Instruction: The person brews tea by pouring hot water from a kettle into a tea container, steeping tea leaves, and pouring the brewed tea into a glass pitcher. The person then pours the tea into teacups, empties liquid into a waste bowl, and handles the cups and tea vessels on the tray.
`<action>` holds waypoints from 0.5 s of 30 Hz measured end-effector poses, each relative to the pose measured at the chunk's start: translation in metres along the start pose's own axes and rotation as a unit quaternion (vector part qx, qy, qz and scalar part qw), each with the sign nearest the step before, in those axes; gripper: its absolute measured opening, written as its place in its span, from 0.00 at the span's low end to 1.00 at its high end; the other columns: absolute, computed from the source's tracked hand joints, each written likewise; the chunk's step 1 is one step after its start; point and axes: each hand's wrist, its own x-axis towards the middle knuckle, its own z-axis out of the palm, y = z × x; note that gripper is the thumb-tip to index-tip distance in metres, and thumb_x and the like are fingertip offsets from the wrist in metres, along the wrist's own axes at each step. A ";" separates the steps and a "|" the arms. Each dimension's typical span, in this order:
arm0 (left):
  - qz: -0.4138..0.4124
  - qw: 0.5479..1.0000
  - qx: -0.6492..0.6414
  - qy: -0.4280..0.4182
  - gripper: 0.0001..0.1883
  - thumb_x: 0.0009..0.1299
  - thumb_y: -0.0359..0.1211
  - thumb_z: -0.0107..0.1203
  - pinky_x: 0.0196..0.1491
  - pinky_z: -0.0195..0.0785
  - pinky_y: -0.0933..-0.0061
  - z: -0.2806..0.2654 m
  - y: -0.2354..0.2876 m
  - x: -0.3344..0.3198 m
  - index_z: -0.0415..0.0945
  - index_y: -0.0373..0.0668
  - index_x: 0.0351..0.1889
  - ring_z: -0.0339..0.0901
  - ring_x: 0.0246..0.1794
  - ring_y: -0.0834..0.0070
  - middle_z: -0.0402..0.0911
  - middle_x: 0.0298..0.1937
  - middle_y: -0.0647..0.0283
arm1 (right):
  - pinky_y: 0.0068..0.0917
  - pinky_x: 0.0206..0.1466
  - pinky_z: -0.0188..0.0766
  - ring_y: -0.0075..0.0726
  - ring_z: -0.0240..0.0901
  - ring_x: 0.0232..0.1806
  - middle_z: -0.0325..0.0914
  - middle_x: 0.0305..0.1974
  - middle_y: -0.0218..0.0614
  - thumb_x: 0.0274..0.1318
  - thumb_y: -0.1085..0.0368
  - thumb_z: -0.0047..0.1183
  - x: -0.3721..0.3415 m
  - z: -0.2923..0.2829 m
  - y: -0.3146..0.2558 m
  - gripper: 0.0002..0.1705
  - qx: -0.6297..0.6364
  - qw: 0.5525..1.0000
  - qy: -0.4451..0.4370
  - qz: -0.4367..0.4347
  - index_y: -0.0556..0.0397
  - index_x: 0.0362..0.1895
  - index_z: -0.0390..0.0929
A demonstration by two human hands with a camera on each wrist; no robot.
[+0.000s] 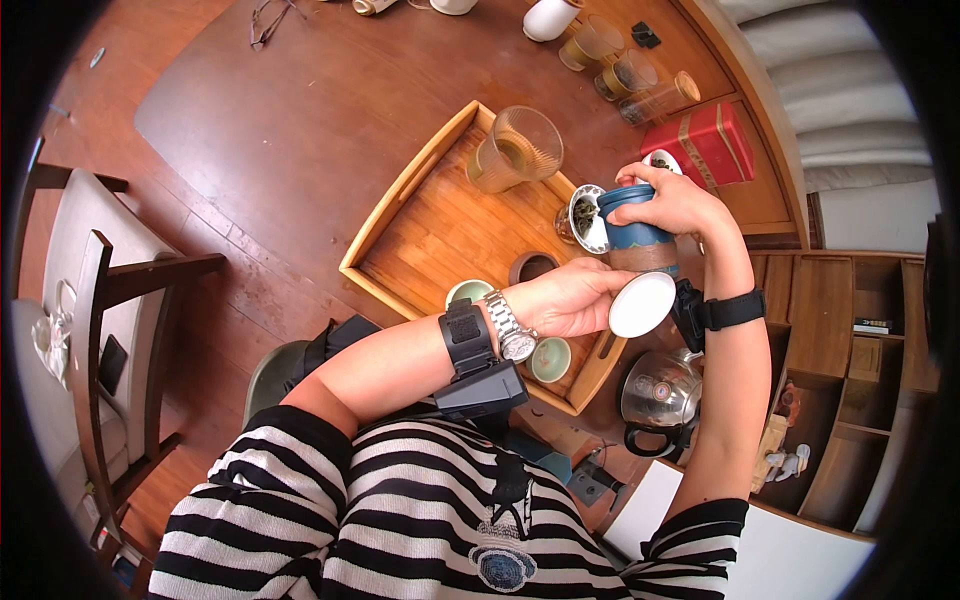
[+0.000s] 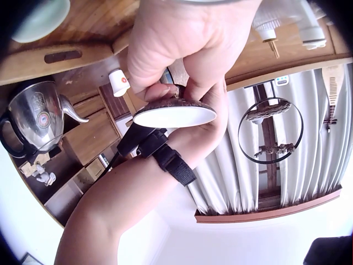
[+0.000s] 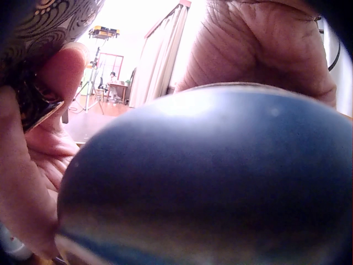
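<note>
My left hand [image 1: 570, 300] pinches a lid [image 1: 642, 305] by its knob. The lid's white inside faces up toward the head camera, and in the right wrist view its outer side [image 3: 47, 33] shows a dark swirl pattern. My right hand [image 1: 685, 205] grips a blue canister [image 1: 630, 215] with a brownish lower band, tilted beside a white dish [image 1: 588, 222] that holds dark leaves. The canister fills much of the right wrist view, and its opening is hidden there. Part of another white dish [image 1: 662, 160] with dark bits shows behind the right fingers.
A wooden tray [image 1: 375, 225] carries a ribbed glass pitcher [image 1: 515, 150], green cups [image 1: 549, 360] and a brown cup [image 1: 532, 267]. Close to its right corner stands a metal kettle [image 1: 660, 390]. Glass jars [image 1: 627, 75] and a red box [image 1: 705, 145] stand farther back.
</note>
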 end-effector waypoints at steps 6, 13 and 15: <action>0.007 1.000 0.002 -0.014 0.17 0.71 0.31 0.43 0.50 0.72 0.71 0.001 -0.002 -0.004 0.64 0.26 0.51 0.76 0.46 0.72 0.74 0.48 0.53 | 0.33 0.48 0.69 0.44 0.73 0.46 0.75 0.44 0.48 0.28 0.45 0.63 -0.004 -0.001 -0.006 0.40 -0.016 1.000 -0.001 0.002 0.45 0.52 0.70; 0.006 1.000 0.010 -0.011 0.17 0.71 0.31 0.43 0.51 0.71 0.70 0.002 -0.001 -0.008 0.64 0.26 0.51 0.75 0.46 0.71 0.74 0.48 0.53 | 0.32 0.50 0.68 0.42 0.72 0.45 0.74 0.43 0.45 0.29 0.48 0.63 -0.012 -0.004 -0.020 0.37 -0.028 0.999 0.014 0.017 0.44 0.50 0.72; 0.008 1.000 0.009 -0.016 0.17 0.71 0.31 0.43 0.51 0.71 0.70 0.003 -0.001 -0.008 0.64 0.25 0.51 0.75 0.46 0.71 0.74 0.48 0.53 | 0.32 0.49 0.68 0.42 0.72 0.45 0.74 0.44 0.45 0.29 0.48 0.63 -0.013 -0.004 -0.022 0.37 -0.031 0.999 0.015 0.017 0.44 0.50 0.72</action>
